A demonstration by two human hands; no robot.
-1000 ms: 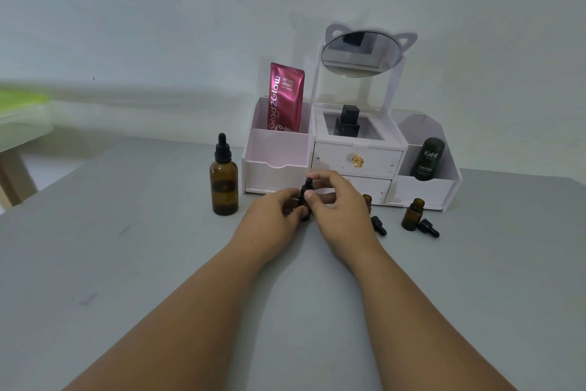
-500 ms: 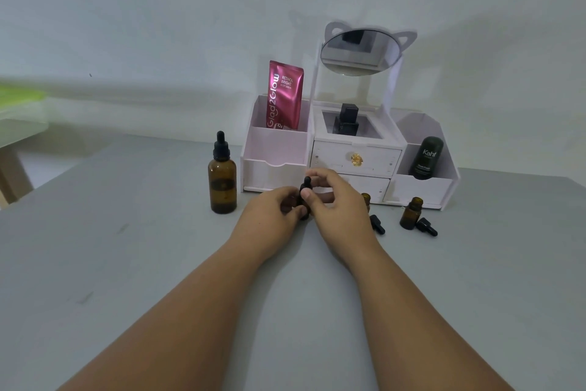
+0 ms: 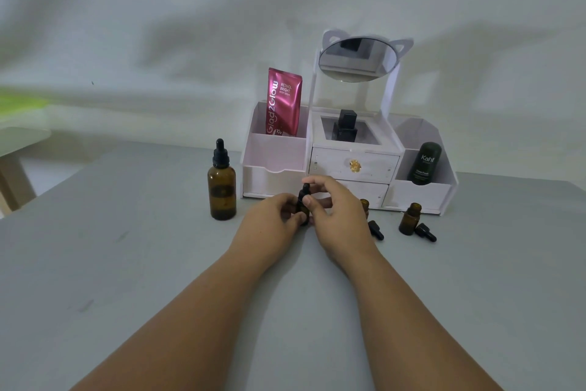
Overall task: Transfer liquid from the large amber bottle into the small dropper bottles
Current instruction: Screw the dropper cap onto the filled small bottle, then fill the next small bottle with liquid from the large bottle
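Fingers [image 3: 318, 181] pinching small dropper bottle [image 3: 301, 207], upright, cap up

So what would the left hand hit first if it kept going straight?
The left hand holds the small dark dropper bottle; pushing on, it would probably meet the right hand, then the white plastic drawer organizer.

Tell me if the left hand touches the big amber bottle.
Apart. Head view shows bare table between the left hand and the big amber bottle; the hand holds a small bottle.
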